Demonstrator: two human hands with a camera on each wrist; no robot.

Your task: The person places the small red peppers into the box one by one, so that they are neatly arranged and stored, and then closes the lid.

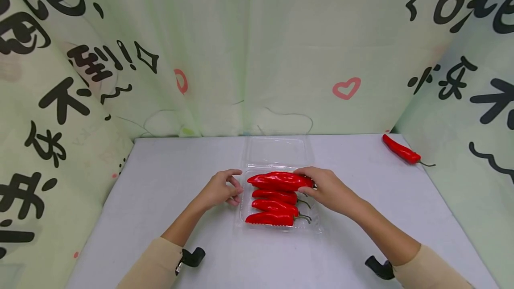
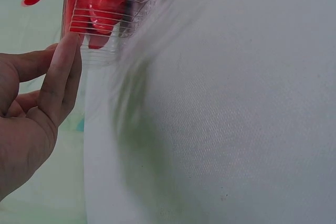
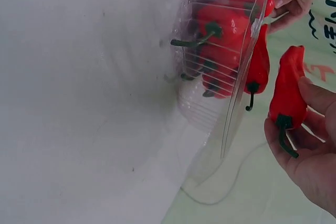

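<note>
Between right thumb and fingers, near its stem end, my right hand (image 1: 331,191) grips a glossy red chili pepper (image 1: 277,181). The right wrist view shows this pepper (image 3: 289,90) raised over the box rim, green stem hanging toward the palm. Several more red peppers (image 1: 275,206) lie side by side in a clear plastic box (image 1: 315,224), stems to the right. At the box's left side is my left hand (image 1: 217,189); its fingertips meet the ribbed wall in the left wrist view, where fingers (image 2: 58,85) look fairly straight. The transparent lid (image 1: 277,150) is folded back behind the box.
Another red pepper (image 1: 401,150) lies apart at the back right corner of the white table (image 1: 180,159). Pale green printed curtains (image 1: 209,57) enclose the table at the back and both sides. Black camera mounts (image 1: 192,257) sit on both wrists.
</note>
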